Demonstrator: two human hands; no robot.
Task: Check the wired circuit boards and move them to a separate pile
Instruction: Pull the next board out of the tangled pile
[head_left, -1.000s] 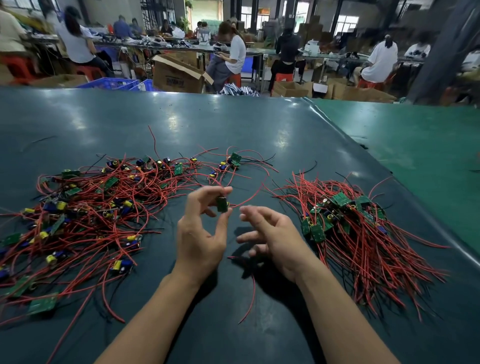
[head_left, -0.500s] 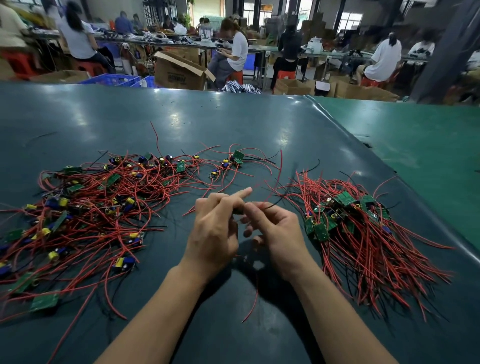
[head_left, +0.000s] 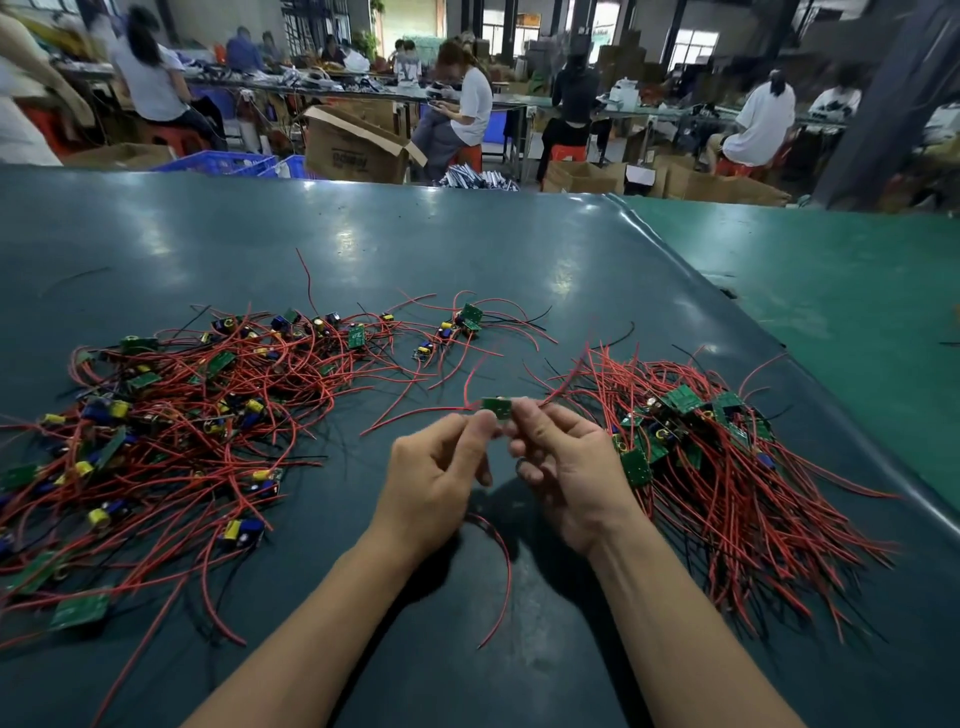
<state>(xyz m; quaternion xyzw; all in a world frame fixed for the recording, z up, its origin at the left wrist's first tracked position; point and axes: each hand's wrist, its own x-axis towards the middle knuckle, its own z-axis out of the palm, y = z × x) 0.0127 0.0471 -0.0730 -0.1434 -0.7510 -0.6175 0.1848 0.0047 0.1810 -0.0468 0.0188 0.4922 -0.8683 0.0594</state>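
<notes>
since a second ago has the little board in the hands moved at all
Yes. The held board, then in the left hand alone, has shifted right toward the right pile; both hands pinch it now.

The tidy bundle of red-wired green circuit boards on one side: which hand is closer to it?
Right. The right hand is just beside the tidy bundle of red-wired green circuit boards, almost touching its edge; the left hand sits farther off, beyond the right hand.

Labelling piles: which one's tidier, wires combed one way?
The right pile: boards bunched at its top, wires fanning toward the person. The left pile is scattered and tangled.
</notes>
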